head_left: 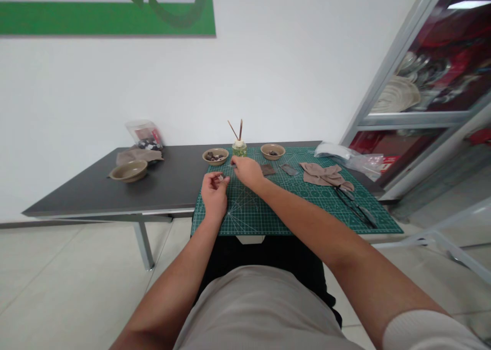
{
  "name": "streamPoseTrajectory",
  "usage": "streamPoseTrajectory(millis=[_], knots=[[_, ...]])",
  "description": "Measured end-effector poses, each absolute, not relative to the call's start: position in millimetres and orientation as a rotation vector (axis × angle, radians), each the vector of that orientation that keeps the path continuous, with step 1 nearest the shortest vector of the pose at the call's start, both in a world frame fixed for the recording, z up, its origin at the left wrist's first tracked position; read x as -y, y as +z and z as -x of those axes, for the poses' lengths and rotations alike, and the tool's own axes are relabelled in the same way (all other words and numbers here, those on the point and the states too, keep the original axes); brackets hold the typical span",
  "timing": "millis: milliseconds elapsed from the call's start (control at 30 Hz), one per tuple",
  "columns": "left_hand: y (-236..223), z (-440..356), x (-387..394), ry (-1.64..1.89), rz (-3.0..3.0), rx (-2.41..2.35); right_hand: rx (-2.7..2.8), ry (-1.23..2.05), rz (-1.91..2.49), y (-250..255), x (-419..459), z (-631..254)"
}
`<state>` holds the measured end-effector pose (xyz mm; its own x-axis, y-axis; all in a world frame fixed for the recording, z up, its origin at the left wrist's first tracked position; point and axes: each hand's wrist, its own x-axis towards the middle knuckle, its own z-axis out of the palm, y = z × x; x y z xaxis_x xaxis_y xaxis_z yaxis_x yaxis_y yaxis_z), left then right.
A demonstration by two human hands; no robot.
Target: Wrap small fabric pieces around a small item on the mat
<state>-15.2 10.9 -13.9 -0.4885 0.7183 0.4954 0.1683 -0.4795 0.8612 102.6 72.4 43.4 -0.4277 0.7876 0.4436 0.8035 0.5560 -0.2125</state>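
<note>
Left hand point(214, 196) curls its fingers point(224, 181) around a small pale piece point(220, 177), right hand point(247, 171) holds pressed-together fingertips point(233, 162) near it, any pinched item too small to tell, both over a green cutting mat point(295, 222) that shields the dark table point(153, 181).

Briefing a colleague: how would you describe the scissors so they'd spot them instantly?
On the dark table, find the green cutting mat and look toward its right end. The long dark scissors lie slanted there, just below the crumpled beige cloth; nothing else on the mat is so long.
</note>
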Motion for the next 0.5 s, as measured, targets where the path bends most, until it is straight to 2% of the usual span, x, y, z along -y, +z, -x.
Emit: streamPoseTrajectory(millis=[100,500], knots=[[-12.8,15.8,-9.9,2.042,-1.315,-1.293,2.476,-0.171,1.329,39.3,-79.4,-81.7],[-11.3,16.9,-7.1,1.955,-1.282,-1.213,2.716,-0.021,1.300,33.4,-81.2,-70.0]])
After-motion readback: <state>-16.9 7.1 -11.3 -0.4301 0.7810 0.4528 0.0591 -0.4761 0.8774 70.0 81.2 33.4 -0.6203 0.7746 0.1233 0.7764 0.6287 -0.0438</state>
